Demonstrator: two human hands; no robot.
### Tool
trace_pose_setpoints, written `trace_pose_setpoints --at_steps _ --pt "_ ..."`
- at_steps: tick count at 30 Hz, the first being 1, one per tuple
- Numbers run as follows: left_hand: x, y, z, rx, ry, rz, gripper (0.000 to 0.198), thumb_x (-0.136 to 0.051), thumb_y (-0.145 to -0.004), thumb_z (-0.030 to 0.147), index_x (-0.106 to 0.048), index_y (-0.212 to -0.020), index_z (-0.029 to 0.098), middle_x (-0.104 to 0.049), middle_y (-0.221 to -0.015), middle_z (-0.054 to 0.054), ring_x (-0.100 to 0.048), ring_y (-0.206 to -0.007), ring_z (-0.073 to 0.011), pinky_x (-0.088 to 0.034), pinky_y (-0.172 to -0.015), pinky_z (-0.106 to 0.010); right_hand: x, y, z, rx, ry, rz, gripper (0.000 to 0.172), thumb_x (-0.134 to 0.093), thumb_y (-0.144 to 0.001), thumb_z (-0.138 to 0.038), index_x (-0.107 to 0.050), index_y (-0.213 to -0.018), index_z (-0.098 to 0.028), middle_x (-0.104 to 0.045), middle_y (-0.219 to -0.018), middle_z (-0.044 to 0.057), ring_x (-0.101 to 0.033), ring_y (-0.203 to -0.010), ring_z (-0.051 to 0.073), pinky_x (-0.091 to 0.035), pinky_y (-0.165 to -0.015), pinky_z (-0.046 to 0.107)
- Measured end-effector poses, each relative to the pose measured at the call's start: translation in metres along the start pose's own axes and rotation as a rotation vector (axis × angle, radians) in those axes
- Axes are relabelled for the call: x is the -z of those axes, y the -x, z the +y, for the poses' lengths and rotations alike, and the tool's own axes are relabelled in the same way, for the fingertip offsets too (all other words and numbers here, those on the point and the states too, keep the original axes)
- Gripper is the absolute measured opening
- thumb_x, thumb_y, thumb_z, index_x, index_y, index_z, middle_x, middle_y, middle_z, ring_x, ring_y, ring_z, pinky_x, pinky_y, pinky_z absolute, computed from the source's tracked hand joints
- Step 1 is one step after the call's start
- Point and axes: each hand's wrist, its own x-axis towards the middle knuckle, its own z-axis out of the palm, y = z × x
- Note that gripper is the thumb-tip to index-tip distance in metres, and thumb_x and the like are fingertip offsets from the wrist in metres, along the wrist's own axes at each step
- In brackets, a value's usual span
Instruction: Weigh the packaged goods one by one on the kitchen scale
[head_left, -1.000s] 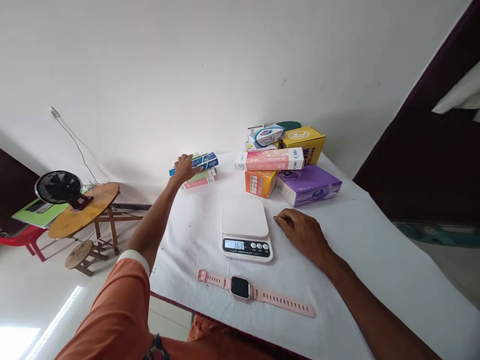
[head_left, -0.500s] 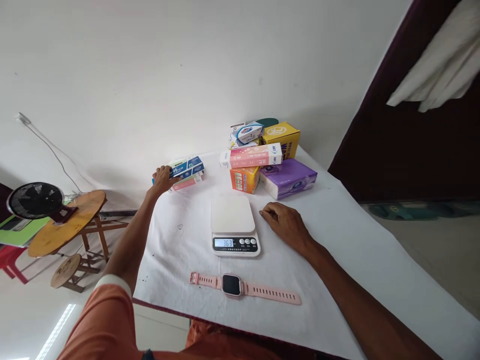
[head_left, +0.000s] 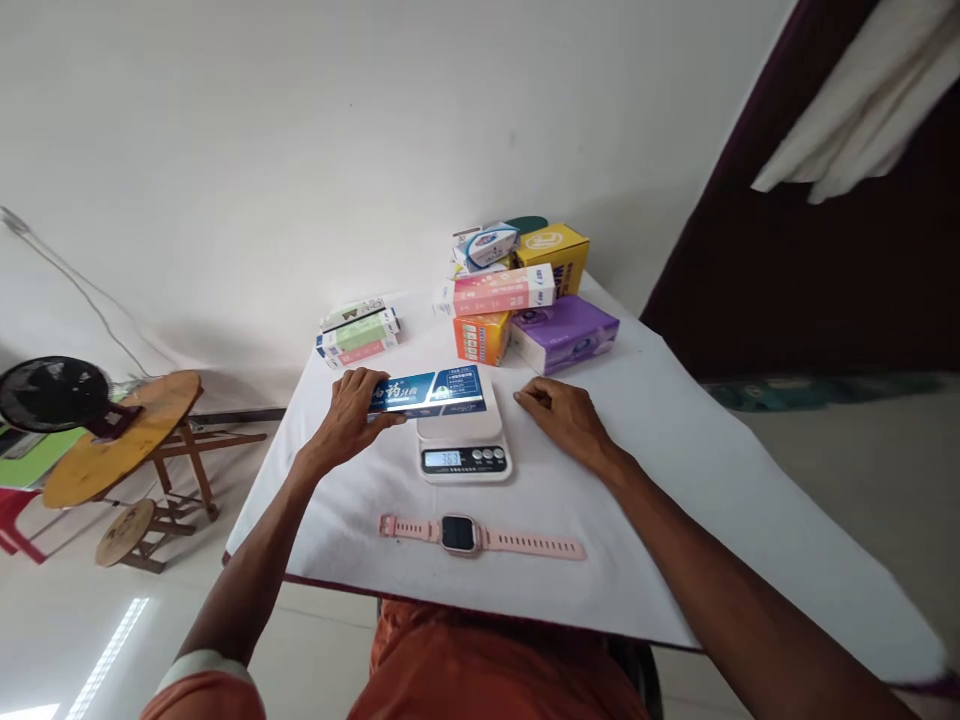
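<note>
My left hand [head_left: 354, 415] grips one end of a blue toothpaste box [head_left: 431, 391], thumb on the near side and fingers over the top. The box is above the white plate of a kitchen scale [head_left: 466, 430], hiding the plate's back part; whether they touch I cannot tell. The scale's lit display [head_left: 442, 459] appears to read 363. To the right of the scale, my right hand [head_left: 566, 420] rests on the cloth with its fingers curled in, and I see nothing in it. A pink smartwatch [head_left: 459, 535] lies stretched out in front of the scale.
Several small boxes [head_left: 360, 335] lie stacked at the back left of the white-clothed table [head_left: 675, 520]. Behind the scale are a pink-white box [head_left: 499, 291], an orange box [head_left: 480, 338], a purple tissue pack [head_left: 574, 335] and a yellow box [head_left: 559, 248]. A fan [head_left: 60, 410] stands further left.
My left hand has lifted the blue toothpaste box off the back-left stack and carried it right, over the scale. My right hand has stayed beside the scale. The view has shifted slightly.
</note>
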Motion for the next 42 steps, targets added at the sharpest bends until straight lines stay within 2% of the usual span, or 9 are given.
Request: trace_pose_setpoints --at_steps 5,9,12,18,22,29,35,39,42 --pt "-0.022 -0.018 0.026 -0.075 0.032 -0.102 0.04 -0.06 -0.099 0.048 -0.054 -0.128 0.021 -0.061 -0.122 -0.011 -0.051 -0.111 -0.0293 -0.041 -0.097 -0.046 0.005 0.001 -0.005 -0.071 -0.065 0.007 0.032 -0.054 -0.089 -0.048 -0.061 -0.071 -0.022 -0.065 -0.069 0.003 -0.058 -0.067 0.019 -0.042 -0.067 0.031" --pt "-0.032 -0.03 0.03 -0.048 -0.01 -0.142 0.041 -0.06 -0.099 0.05 -0.055 -0.129 0.022 -0.06 -0.122 -0.011 -0.052 -0.114 -0.031 -0.041 -0.098 -0.047 0.006 0.0 -0.005 -0.104 -0.148 0.004 0.04 -0.044 -0.096 -0.049 -0.062 -0.073 -0.022 -0.067 -0.069 0.004 -0.062 -0.067 0.019 -0.045 -0.068 0.031" --pt "-0.033 -0.033 0.029 -0.018 -0.018 -0.173 0.041 -0.059 -0.099 0.049 -0.056 -0.132 0.025 -0.061 -0.123 -0.011 -0.053 -0.115 -0.0315 -0.041 -0.1 -0.048 0.006 -0.001 -0.004 -0.095 -0.141 0.007 0.037 -0.045 -0.097 -0.045 -0.062 -0.073 -0.022 -0.069 -0.071 0.005 -0.065 -0.071 0.02 -0.046 -0.068 0.03" --pt "-0.019 -0.036 0.025 -0.017 -0.019 -0.131 0.074 -0.069 -0.091 0.057 -0.04 -0.153 0.03 -0.052 -0.145 -0.013 -0.046 -0.134 -0.0354 -0.038 -0.11 -0.051 0.007 -0.001 -0.005 -0.082 -0.1 0.001 0.035 -0.045 -0.098 -0.038 -0.059 -0.07 -0.023 -0.074 -0.076 0.005 -0.068 -0.078 0.019 -0.046 -0.071 0.028" --pt "-0.007 -0.042 0.026 -0.037 -0.044 -0.049 0.081 -0.07 -0.088 0.063 -0.038 -0.155 0.03 -0.05 -0.147 -0.013 -0.044 -0.137 -0.0358 -0.038 -0.112 -0.051 0.007 -0.002 -0.006 -0.091 -0.106 0.003 0.035 -0.045 -0.098 -0.036 -0.057 -0.068 -0.023 -0.075 -0.08 0.006 -0.069 -0.08 0.019 -0.046 -0.071 0.027" --pt "-0.015 -0.047 0.03 -0.062 -0.034 -0.155 0.074 -0.071 -0.089 0.058 -0.045 -0.151 0.028 -0.054 -0.144 -0.014 -0.047 -0.135 -0.0361 -0.038 -0.112 -0.054 0.006 -0.003 -0.004 -0.08 -0.116 -0.007 0.033 -0.044 -0.098 -0.034 -0.059 -0.072 -0.021 -0.077 -0.085 0.007 -0.067 -0.074 0.017 -0.045 -0.071 0.027" --pt "-0.023 -0.049 0.032 -0.066 0.04 -0.243 0.039 -0.07 -0.092 0.039 -0.062 -0.128 0.029 -0.066 -0.118 -0.008 -0.06 -0.114 -0.031 -0.044 -0.104 -0.05 0.006 -0.003 -0.002 -0.062 -0.099 0.002 0.034 -0.044 -0.098 -0.037 -0.057 -0.07 -0.022 -0.074 -0.079 0.005 -0.063 -0.07 0.017 -0.043 -0.067 0.027" --pt "-0.005 -0.062 0.036 -0.097 0.117 -0.201 0.037 -0.066 -0.094 0.04 -0.061 -0.129 0.028 -0.065 -0.12 -0.008 -0.059 -0.114 -0.0288 -0.048 -0.1 -0.044 0.006 -0.002 -0.002 -0.046 -0.089 0.017 0.036 -0.042 -0.097 -0.04 -0.052 -0.066 -0.023 -0.068 -0.068 0.003 -0.059 -0.066 0.017 -0.04 -0.066 0.028" --pt "0.017 -0.095 0.045 -0.123 0.066 -0.091 0.042 -0.062 -0.097 0.044 -0.058 -0.135 0.026 -0.063 -0.124 -0.01 -0.057 -0.116 -0.0285 -0.047 -0.102 -0.043 0.005 -0.003 -0.001 -0.051 -0.099 0.018 0.035 -0.043 -0.096 -0.04 -0.053 -0.066 -0.023 -0.067 -0.068 0.002 -0.058 -0.066 0.017 -0.04 -0.066 0.028"
